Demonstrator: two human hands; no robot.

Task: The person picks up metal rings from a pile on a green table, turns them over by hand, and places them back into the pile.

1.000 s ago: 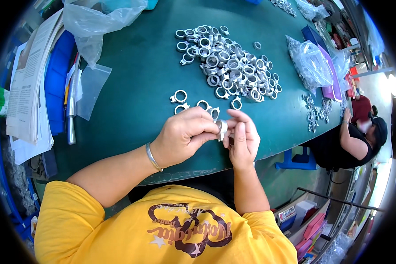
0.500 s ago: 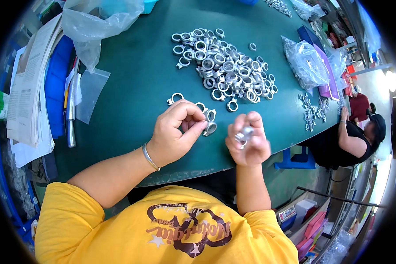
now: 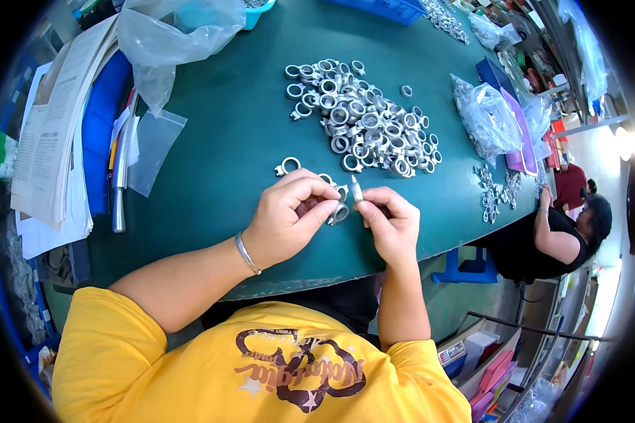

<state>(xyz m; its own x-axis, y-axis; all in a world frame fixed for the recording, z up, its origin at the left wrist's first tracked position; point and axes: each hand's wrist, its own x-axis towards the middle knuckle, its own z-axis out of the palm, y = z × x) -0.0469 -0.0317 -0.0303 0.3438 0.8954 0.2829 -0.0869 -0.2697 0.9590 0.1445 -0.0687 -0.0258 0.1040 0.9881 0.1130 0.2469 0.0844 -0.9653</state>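
Observation:
A small silver metal ring clamp (image 3: 357, 190), seen nearly edge-on, is pinched between the thumb and fingers of my right hand (image 3: 394, 225). Just to its left, my left hand (image 3: 283, 220) is closed in a pinch, fingertips close to that clamp; what it holds, if anything, is hidden. Several loose ring clamps (image 3: 339, 213) lie around the left fingertips, partly covered by them. Another ring clamp (image 3: 288, 166) rests on the table beyond the left knuckles. Farther off spreads a large heap of the same clamps (image 3: 374, 127).
On the left of the green table (image 3: 226, 120) are papers (image 3: 56, 120), a blue tray (image 3: 100, 134) and a metal-handled tool (image 3: 118, 190). At right lie bagged parts (image 3: 492, 123), a purple tray (image 3: 521, 141) and small metal pieces (image 3: 488, 194). A person (image 3: 564, 233) sits beyond a blue stool (image 3: 466, 266).
My right hand has turned and moved left toward my left hand, bringing its ring clamp upright beside the left fingertips. The left hand stays nearly in place. The view has shifted slightly.

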